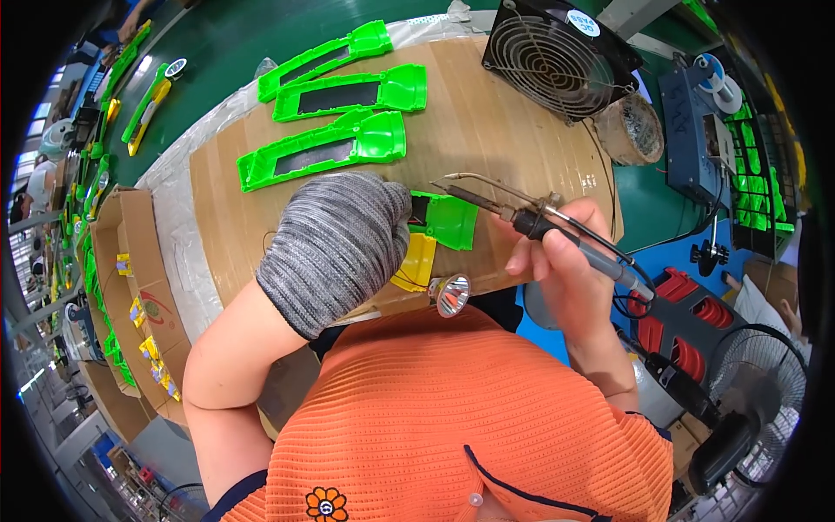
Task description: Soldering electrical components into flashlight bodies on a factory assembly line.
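My left hand, in a grey knitted glove, is curled closed over the left part of a green plastic flashlight housing. Its fingertips are hidden, so what they pinch does not show. Below that housing lies a yellow plastic part, and a round silver lamp reflector sits at the cardboard's near edge. Bare, my right hand grips a soldering iron with a thin metal tube along it. The iron's tip points left, just above the green housing and near my left knuckles.
Several green housings with dark panels lie beyond my left hand on the cardboard. A black fan and a tape roll stand at the far right. A blue-grey box carries a wire spool. Left is a carton with yellow parts.
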Demonstrator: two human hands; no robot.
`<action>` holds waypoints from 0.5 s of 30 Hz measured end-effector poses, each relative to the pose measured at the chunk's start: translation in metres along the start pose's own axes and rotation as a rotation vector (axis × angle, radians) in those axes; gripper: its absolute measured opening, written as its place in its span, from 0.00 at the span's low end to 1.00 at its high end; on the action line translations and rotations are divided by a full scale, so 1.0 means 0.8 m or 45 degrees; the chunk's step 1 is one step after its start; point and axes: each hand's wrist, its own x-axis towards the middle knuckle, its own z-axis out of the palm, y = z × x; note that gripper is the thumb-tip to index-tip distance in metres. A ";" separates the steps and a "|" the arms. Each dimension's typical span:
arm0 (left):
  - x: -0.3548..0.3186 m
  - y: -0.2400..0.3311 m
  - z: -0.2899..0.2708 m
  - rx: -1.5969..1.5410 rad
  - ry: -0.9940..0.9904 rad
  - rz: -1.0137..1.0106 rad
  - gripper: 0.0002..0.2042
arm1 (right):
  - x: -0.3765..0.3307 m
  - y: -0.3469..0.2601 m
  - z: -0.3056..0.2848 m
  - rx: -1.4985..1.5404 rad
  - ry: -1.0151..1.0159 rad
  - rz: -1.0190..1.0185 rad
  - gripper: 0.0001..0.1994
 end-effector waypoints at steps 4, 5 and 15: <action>0.000 0.001 0.000 -0.008 -0.019 -0.011 0.05 | -0.003 0.012 0.015 0.226 0.032 0.011 0.07; 0.000 0.001 0.000 -0.010 -0.013 -0.013 0.06 | -0.003 0.013 0.018 0.272 0.038 -0.015 0.07; 0.008 -0.006 -0.015 0.001 0.135 -0.076 0.06 | 0.039 0.017 0.031 0.349 -0.054 -0.042 0.04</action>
